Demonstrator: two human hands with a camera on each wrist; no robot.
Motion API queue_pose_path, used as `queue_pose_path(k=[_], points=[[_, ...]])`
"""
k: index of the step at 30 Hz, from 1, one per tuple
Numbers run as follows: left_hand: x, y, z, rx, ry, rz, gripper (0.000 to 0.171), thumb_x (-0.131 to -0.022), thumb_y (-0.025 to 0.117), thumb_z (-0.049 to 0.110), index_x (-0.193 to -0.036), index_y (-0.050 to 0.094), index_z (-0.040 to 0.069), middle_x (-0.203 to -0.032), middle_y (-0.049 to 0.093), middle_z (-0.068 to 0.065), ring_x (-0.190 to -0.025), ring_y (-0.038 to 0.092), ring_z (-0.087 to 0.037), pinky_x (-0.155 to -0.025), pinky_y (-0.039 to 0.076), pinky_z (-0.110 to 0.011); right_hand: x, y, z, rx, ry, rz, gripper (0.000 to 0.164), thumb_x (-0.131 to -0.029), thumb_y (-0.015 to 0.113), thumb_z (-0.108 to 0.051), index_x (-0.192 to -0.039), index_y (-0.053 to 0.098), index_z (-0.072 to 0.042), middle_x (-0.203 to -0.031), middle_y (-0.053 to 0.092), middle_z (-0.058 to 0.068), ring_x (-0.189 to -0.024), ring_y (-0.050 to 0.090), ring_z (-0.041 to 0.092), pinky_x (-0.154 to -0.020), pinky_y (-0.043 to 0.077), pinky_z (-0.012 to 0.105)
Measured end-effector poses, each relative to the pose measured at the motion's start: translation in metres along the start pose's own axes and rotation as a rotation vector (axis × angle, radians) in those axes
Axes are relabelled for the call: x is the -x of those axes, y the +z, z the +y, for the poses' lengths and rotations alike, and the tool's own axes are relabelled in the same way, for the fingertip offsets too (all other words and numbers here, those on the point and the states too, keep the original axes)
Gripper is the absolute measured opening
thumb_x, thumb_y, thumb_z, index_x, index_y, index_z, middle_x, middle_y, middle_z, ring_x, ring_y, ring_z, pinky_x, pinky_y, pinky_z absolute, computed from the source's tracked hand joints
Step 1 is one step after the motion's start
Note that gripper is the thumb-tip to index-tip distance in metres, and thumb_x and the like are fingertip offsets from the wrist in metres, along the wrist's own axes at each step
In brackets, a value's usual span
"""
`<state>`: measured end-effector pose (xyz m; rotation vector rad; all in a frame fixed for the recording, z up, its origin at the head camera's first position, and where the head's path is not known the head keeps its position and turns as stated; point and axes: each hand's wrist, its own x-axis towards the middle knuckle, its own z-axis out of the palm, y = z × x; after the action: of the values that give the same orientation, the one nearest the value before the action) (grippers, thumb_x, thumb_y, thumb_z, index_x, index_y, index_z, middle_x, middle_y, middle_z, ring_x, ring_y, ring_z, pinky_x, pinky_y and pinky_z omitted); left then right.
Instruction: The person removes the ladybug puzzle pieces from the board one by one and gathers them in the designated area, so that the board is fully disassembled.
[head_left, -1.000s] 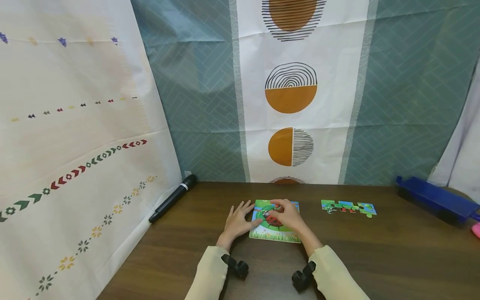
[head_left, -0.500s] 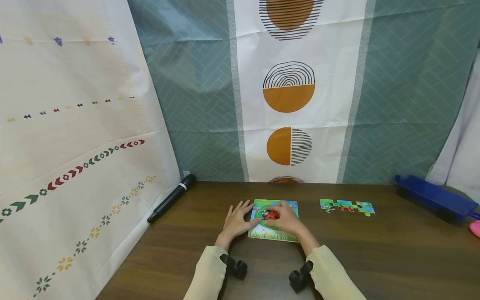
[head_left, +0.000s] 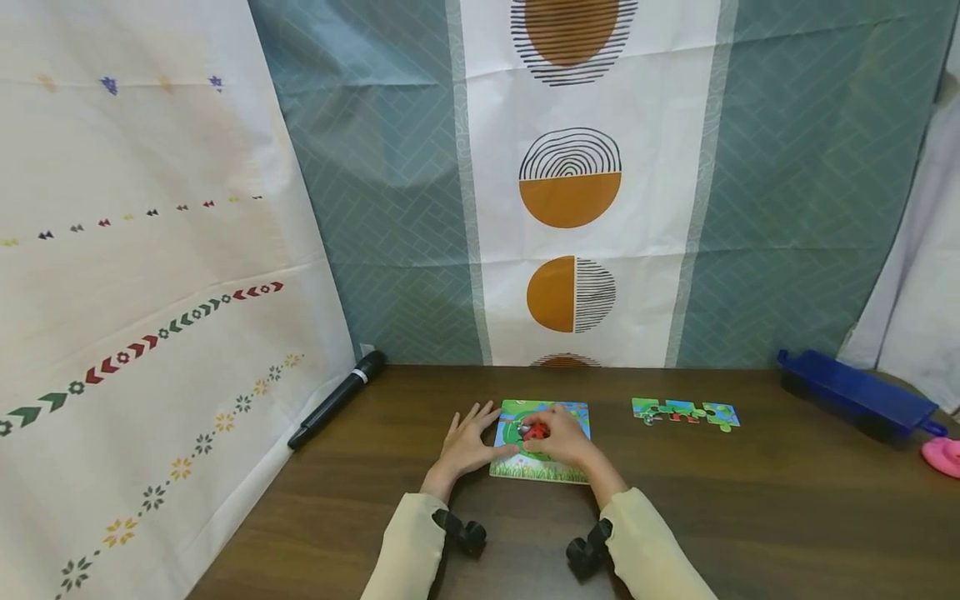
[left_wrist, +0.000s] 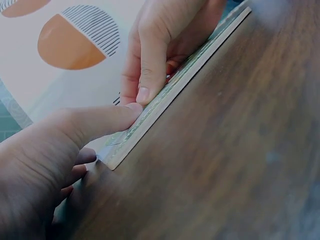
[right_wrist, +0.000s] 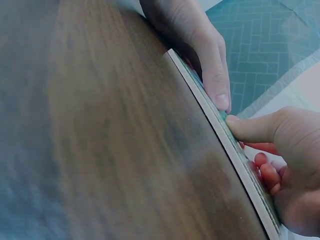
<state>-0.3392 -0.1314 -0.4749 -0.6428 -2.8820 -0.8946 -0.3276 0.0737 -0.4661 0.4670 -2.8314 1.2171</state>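
A square ladybug puzzle board [head_left: 536,472] with a green and blue picture lies flat on the table. My left hand [head_left: 467,446] is at its left side, fingers spread, the thumb resting on the picture. Over the upper right part my right hand [head_left: 564,435] is bent, its thumb and fingertips touching the board on either side of the red ladybug [head_left: 536,431]. In the right wrist view the thumb [right_wrist: 250,128] is straight and apart from the bent fingers. No loose piece shows between them. The right hand hides part of the picture.
Several joined or adjoining puzzle pieces [head_left: 685,412] lie on the wooden table [head_left: 675,517] to the right. A blue tray [head_left: 858,392] and a pink object [head_left: 942,456] are at the far right. A large black marker [head_left: 337,400] lies at the left edge, by the cloth.
My right hand has shifted left and down over the board, its thumb and fingers now around the ladybug. My left hand stays at the left side. The whole head view has drifted slightly.
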Motion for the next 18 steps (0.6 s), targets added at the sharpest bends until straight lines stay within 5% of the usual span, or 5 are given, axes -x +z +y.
queue_pose_path(k=[5,10,18], points=[[0.0016,-0.0019,0.0020,0.020,-0.008,-0.004,0.078,-0.082,0.073,0.047,-0.145,0.048,0.007,-0.157,0.036,-0.015,-0.149,0.026,-0.039,-0.120,0.010,-0.064,-0.0009,0.0018,-0.0017,-0.014,0.013,-0.016,0.027,-0.083,0.076,-0.016,-0.108,0.070,-0.011,-0.106,0.054,0.010,-0.092,0.048,0.021,-0.075,0.044,0.037],[0.0005,-0.0011,0.0010,0.022,-0.016,0.002,0.078,-0.082,0.074,0.046,-0.144,0.049,0.008,-0.157,0.036,-0.015,-0.149,0.026,-0.039,-0.120,0.010,-0.064,-0.0013,0.0025,-0.0009,-0.010,0.007,-0.018,0.037,-0.083,0.076,-0.016,-0.118,0.067,-0.007,-0.109,0.055,0.011,-0.097,0.049,0.024,-0.081,0.046,0.042],[0.0005,0.0001,-0.0002,0.019,-0.022,0.003,0.077,-0.082,0.074,0.046,-0.145,0.048,0.009,-0.158,0.035,-0.014,-0.149,0.025,-0.037,-0.121,0.010,-0.063,-0.0010,0.0011,-0.0016,0.001,0.015,-0.045,0.034,-0.085,0.073,-0.016,-0.118,0.067,-0.010,-0.103,0.051,0.007,-0.089,0.043,0.020,-0.075,0.041,0.036]])
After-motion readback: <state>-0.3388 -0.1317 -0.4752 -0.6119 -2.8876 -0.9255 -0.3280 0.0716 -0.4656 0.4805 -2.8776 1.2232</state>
